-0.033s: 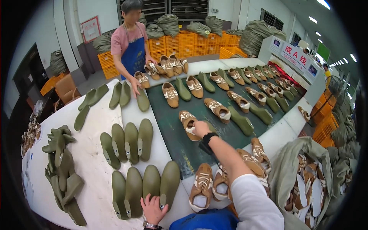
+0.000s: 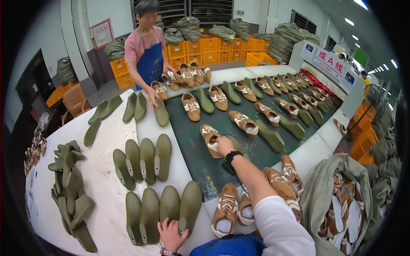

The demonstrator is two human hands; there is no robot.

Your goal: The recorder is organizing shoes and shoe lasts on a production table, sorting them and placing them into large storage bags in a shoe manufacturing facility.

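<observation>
On the green belt [image 2: 200, 158], the right hand [image 2: 223, 145] closes around a tan shoe [image 2: 210, 137]. At the white table [image 2: 106, 205], the left hand [image 2: 171, 234] rests spread on green shoe forms [image 2: 160, 211]. No change can be judged.

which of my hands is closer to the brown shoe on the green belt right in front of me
Right. Your right hand rests on that brown shoe on the belt; your left hand is back on the white table, touching the nearest green shoe lasts.
</observation>
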